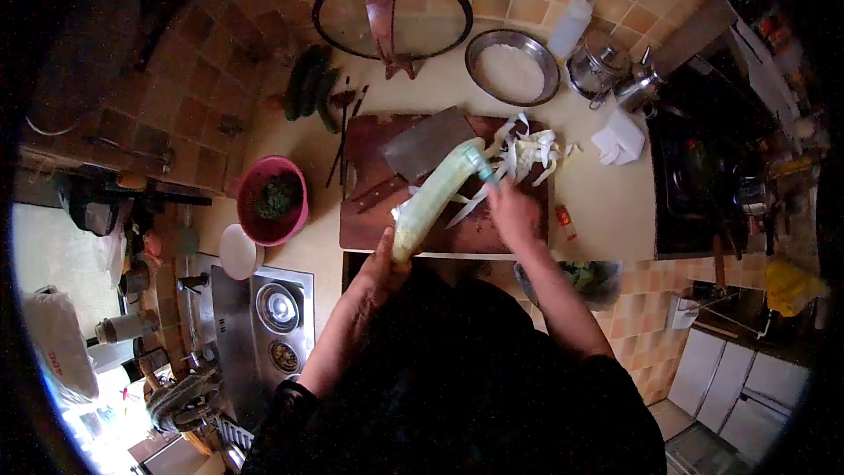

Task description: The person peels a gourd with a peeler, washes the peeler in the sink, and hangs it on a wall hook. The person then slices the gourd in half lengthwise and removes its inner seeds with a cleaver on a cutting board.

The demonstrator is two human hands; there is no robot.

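A long pale green peeled vegetable (435, 193) slants over the wooden cutting board (360, 224). My left hand (381, 266) is wrapped round its lower end. In my right hand (512, 211), slightly blurred, is a peeler (482, 167) with a greenish head, which lies against the vegetable's upper part. Pale peelings (532, 151) are heaped on the board's upper right, with a few strips beside the vegetable. Partly behind the vegetable, a cleaver (426, 142) lies flat on the board, its dark handle pointing to the lower left.
A pink basket (303, 211) of greens and a white plate (240, 252) are left of the board, above the sink (303, 299). Behind stand a glass lid (343, 13), dark green cucumbers (308, 88) and a metal bowl (549, 79). The stove (681, 167) is at right.
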